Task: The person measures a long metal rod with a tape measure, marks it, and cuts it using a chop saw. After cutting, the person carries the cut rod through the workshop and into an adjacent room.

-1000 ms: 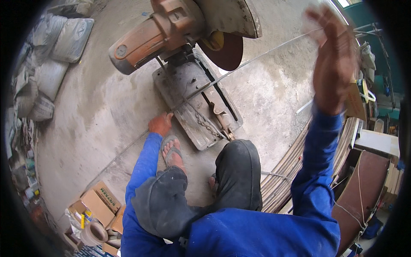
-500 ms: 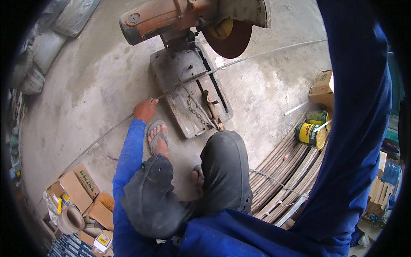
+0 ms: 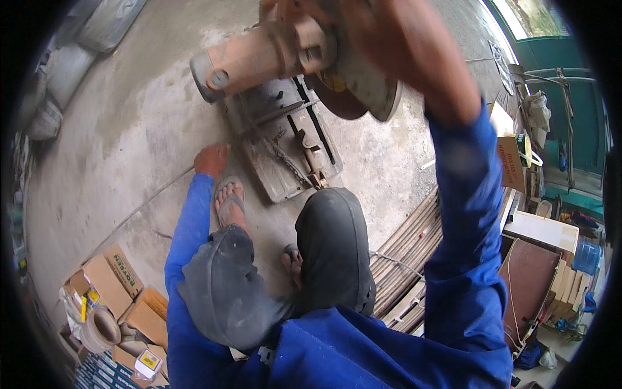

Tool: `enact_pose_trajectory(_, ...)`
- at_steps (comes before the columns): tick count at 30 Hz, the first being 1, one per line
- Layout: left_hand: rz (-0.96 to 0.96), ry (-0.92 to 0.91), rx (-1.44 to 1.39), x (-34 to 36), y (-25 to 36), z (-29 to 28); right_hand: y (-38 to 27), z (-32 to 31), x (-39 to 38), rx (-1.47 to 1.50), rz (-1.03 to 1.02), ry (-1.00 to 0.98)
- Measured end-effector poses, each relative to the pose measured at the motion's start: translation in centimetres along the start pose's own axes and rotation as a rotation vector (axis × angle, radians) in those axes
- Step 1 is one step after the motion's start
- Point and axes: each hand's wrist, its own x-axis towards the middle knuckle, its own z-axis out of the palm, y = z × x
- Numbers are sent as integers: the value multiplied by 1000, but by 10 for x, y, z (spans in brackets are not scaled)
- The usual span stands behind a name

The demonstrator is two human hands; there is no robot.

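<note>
Beside the saw base (image 3: 275, 178), left hand (image 3: 211, 160) on the rod (image 3: 150, 199)

Just left of the base, the left hand is closed around the thin rod. From that grip the rod's long axis slants up and right across the base toward the disc (image 3: 337, 104), where it passes out of sight; its other end trails lower left along the floor (image 3: 142, 123). The left hand is the nearer one. Near the saw head (image 3: 249, 65), the right hand (image 3: 405, 55) is blurred; whether it grips anything cannot be told.
</note>
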Motion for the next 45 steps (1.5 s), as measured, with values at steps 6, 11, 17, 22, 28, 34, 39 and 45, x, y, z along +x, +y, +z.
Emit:
enact_pose_trajectory(6, -39, -113, -69, 2, 0, -3, -22, -12, -35, 534, 798, -523)
enact_pose_trajectory(11, -93, -158, -23, 7, -3, 1, -18, 6, -28, 838, 1099, -583)
enact_pose_trajectory(17, -100, -267, -22, 13, -10, 6, -36, 8, -57, 821, 1036, -574)
enact_pose_trajectory(22, -108, -234, -62, 12, -8, 4, -30, 14, -65, 881, 973, -496)
enact_pose_trajectory(28, -191, -235, -47, 8, -2, 7, -43, 20, -78, 847, 1051, -519)
enact_pose_trajectory(34, -199, -202, -33, 7, -2, 11, -69, 23, -100, 961, 1244, -544)
enact_pose_trajectory(39, -165, -215, -87, 12, -11, 18, -71, 27, -112, 929, 1204, -522)
enact_pose_trajectory(45, -144, -222, -27, 18, -16, 24, -71, 31, -117, 865, 1151, -548)
